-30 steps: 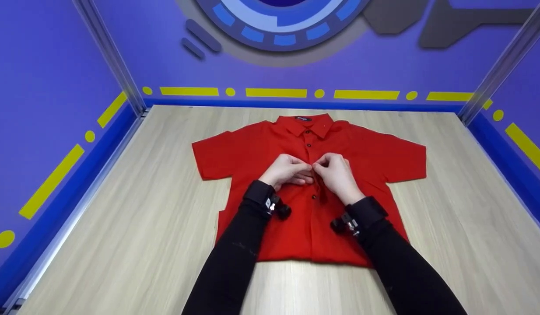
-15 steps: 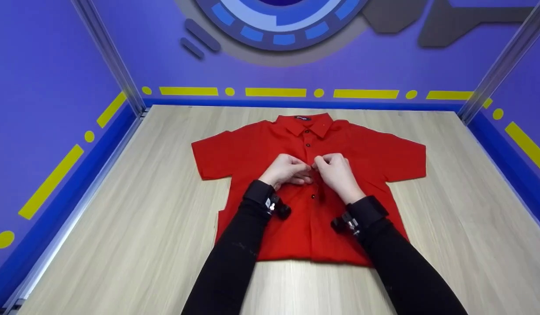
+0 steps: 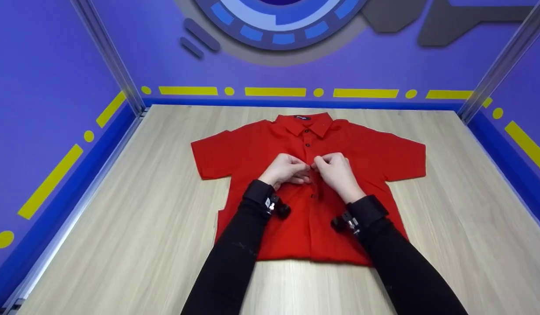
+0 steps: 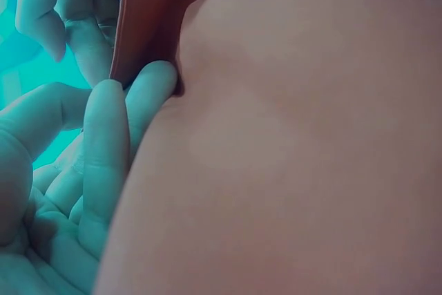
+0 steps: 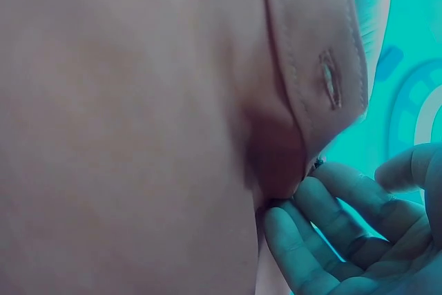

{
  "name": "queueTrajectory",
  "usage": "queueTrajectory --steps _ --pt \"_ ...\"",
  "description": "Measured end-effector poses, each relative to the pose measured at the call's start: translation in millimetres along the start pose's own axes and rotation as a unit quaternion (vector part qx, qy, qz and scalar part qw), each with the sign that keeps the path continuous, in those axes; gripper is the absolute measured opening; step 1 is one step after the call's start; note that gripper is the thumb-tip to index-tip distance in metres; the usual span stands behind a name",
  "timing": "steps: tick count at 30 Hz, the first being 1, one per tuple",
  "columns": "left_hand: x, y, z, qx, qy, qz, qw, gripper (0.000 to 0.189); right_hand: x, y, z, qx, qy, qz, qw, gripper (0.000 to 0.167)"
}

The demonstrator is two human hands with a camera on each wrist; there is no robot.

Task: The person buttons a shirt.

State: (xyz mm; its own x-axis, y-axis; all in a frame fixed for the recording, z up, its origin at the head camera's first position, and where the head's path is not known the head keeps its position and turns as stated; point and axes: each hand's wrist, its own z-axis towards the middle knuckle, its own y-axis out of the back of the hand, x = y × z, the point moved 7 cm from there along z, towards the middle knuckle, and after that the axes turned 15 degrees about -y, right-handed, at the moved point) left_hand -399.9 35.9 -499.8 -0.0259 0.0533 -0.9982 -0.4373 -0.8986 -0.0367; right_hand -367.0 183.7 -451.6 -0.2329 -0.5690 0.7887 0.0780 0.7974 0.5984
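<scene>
The red shirt (image 3: 270, 144) lies face up on the counter (image 3: 165, 192), collar (image 3: 320, 127) toward the far edge. Its front strip (image 3: 310, 232) is the line to watch: long axis from the far edge toward the near side, directly between the two hands. The left hand (image 3: 287, 169) meets it from the counter's left side, the right hand (image 3: 336, 176) from its right, about equally near. Both have thumb and finger pinched together on the cloth, fingertips just apart, between an upper button (image 3: 308, 145) and a lower button (image 3: 312, 196). In the right wrist view, a buttonhole (image 5: 331, 79) runs along the strip, just beyond the fingertips.
</scene>
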Motion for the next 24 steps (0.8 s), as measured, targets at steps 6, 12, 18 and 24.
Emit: queueTrajectory --steps 6,12,18,24 --pt "-0.3 -0.3 -0.2 -0.003 0.001 0.001 1.0 0.015 0.4 0.3 -0.7 0.001 0.0 0.005 1.0 0.029" --pt "-1.0 -0.1 -0.3 -0.005 -0.004 0.011 0.9999 0.016 1.9 -0.1 -0.3 0.003 0.01 0.002 0.9999 0.028" --pt "-1.6 0.5 -0.3 -0.011 -0.003 0.012 0.9999 0.015 1.6 -0.7 0.8 0.005 0.015 -0.007 0.9998 0.023" --pt "-1.7 1.4 0.3 -0.017 0.0 0.008 0.9998 0.012 0.4 -2.8 3.0 0.013 0.019 -0.02 0.9995 0.013"
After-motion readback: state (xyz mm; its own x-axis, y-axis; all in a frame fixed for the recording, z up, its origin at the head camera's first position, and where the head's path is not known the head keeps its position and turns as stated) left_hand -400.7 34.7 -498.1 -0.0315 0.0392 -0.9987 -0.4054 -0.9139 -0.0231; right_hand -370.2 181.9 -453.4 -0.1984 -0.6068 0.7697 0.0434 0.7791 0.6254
